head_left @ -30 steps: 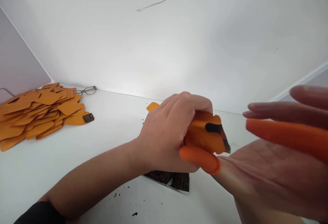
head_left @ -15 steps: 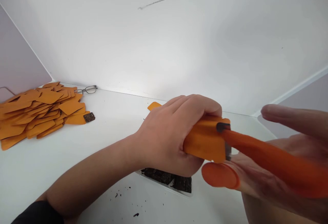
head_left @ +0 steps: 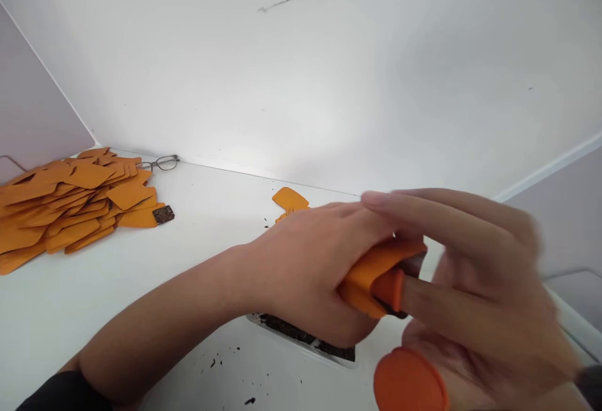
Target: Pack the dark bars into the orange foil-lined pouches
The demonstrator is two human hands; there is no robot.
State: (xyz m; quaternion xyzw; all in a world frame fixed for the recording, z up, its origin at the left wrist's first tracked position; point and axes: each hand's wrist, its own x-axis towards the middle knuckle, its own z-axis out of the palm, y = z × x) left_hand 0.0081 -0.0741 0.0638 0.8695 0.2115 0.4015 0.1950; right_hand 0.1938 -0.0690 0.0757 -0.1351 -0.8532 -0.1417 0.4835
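Closest in, the right hand [head_left: 498,298] is spread and a bit blurred, nothing gripped in it. Orange finger cots are worn on its thumb [head_left: 409,381] and on one finger, and that covered fingertip [head_left: 391,290] is tucked into the mouth of a small orange packet [head_left: 364,276]. Its other fingers are arched over toward the knuckles of the left hand [head_left: 313,266] — whether they're touching can't be told.

The packet itself is held up off the tabletop [head_left: 202,210], gripped firmly in the left hand. The key bit of geometry: its long axis seems to run roughly left to right, closed end buried in the left palm, mouth turned toward the right hand. So it's backed by the left and met at the opening by the right. Something dark can be seen at that mouth, too blurry to identify.

Beyond and below the left hand, a shallow tray [head_left: 329,359] of dark brown pieces is partly covered from view, with dark crumbs [head_left: 249,401] scattered beside it. Farther back, loose orange packets [head_left: 290,198] are half hidden. Off left, a big packet pile [head_left: 84,210] is heaped up — a dark brown square [head_left: 163,214] at its edge, eyeglasses [head_left: 167,162] just behind.
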